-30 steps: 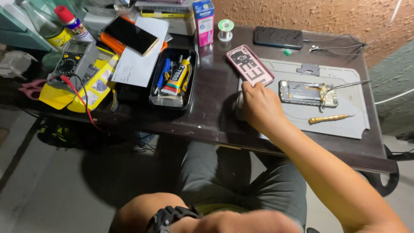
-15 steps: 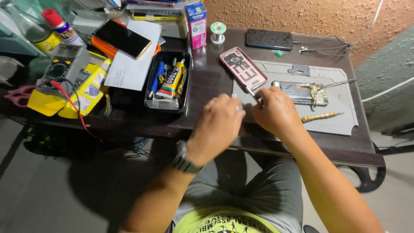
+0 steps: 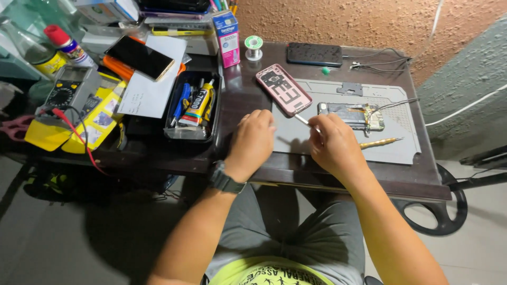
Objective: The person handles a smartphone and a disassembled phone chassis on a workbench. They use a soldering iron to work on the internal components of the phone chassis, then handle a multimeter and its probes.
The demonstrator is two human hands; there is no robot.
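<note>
Dark brown and crowded along its far and left edges, the desk (image 3: 253, 163) stands against a rough orange wall (image 3: 338, 21), and a grey work mat (image 3: 391, 148) covers its right half so that small parts lie on a soft, plain ground where they are easy to see. Both hands meet at the mat's near left corner. The right hand (image 3: 335, 145) closes its grip on a thin white-tipped tool (image 3: 302, 120), pinched low like a pen, which looks meant to keep the tip steady; the tip points toward the pink phone shell (image 3: 283, 89), which lies face down and slanted across the mat's left edge, just beyond the fingers. The left hand (image 3: 253, 140), with a black watch (image 3: 226, 179) on the wrist, rests knuckles-up beside it with fingers curled; whether it pinches anything I cannot tell. An opened phone frame (image 3: 351, 115) with bare circuit boards sits flat in the middle of the mat, wires trailing off to the right, near the working hand. A brass-coloured pick (image 3: 381, 142) lies just beside the right hand, within easy reach. Further left, a black tray (image 3: 214, 129) keeps glue tubes and pens together, and a yellow meter (image 3: 68, 113) sits at the desk's left end, well apart from the mat
</note>
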